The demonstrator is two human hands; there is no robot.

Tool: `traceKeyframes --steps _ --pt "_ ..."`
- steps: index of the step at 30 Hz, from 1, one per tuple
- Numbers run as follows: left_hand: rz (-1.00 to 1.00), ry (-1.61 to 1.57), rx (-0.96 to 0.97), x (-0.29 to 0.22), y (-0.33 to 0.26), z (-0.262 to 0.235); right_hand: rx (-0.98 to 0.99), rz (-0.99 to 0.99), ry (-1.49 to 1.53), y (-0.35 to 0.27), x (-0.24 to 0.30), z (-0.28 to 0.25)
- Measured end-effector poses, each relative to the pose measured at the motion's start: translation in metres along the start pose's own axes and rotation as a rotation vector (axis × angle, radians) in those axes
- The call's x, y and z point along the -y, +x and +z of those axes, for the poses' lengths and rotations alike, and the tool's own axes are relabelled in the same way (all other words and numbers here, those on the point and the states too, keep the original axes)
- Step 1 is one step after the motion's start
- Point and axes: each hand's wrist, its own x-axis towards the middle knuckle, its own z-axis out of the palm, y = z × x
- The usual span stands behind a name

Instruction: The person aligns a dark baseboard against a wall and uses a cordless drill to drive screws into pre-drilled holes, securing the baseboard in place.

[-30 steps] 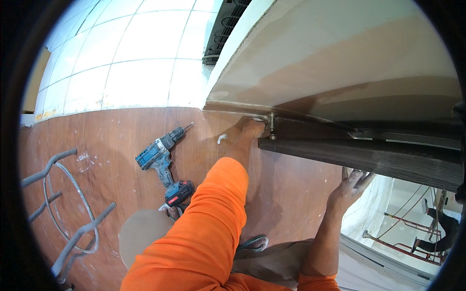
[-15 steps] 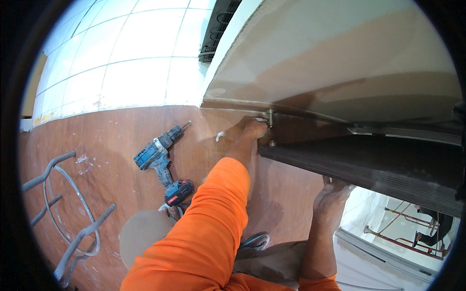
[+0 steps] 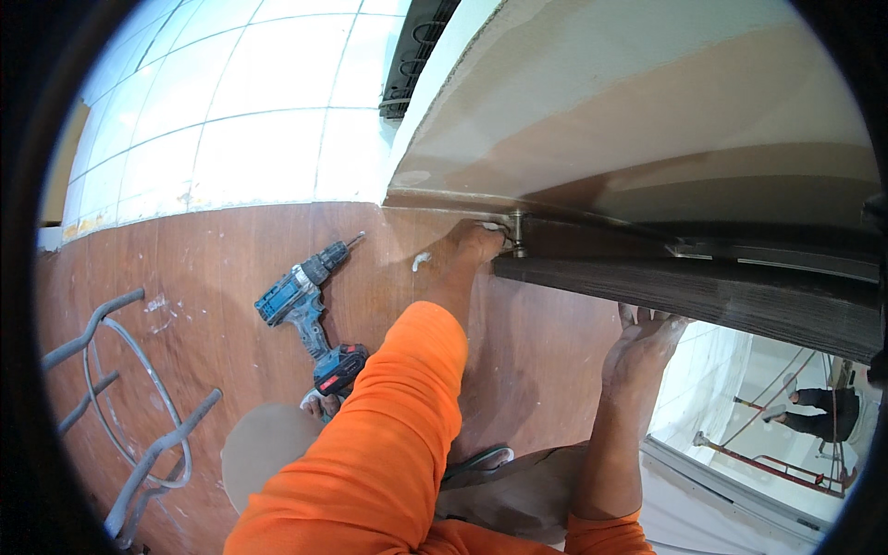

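My left hand (image 3: 479,240) has its fingers closed at a small metal pin fitting (image 3: 518,236); the fingertips are partly hidden. The fitting stands between the foot of the wall and the near end of a long dark wood-grain panel (image 3: 684,301). On the panel's near side, my right hand (image 3: 643,347) grips the lower edge, its fingertips going out of sight behind it. To the left of my orange-sleeved left arm lies a blue cordless drill (image 3: 314,305) with a bit in its chuck.
Bent grey pipes (image 3: 153,462) rise at the left. A small white scrap (image 3: 421,261) lies on the brown floor (image 3: 213,277). Pale tiles (image 3: 259,120) meet a plastered wall (image 3: 629,102) near a dark rack (image 3: 412,69). At lower right, a person (image 3: 819,407) is beside a red metal frame (image 3: 768,467).
The panel has swung toward the wall, closing the gap at the metal fitting. My right hand has moved up with it, and more of the person at lower right shows.
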Motion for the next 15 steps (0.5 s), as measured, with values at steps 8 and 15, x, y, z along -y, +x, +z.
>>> traceKeyframes --steps 8,15 --pt "-0.005 0.076 0.05 -0.017 -0.014 -0.004 -0.035 0.017 0.027 0.002 -0.006 -0.009" --pt "0.069 0.059 -0.071 -0.009 -0.007 0.01 0.032 -0.024 -0.062 -0.002 -0.002 -0.013"
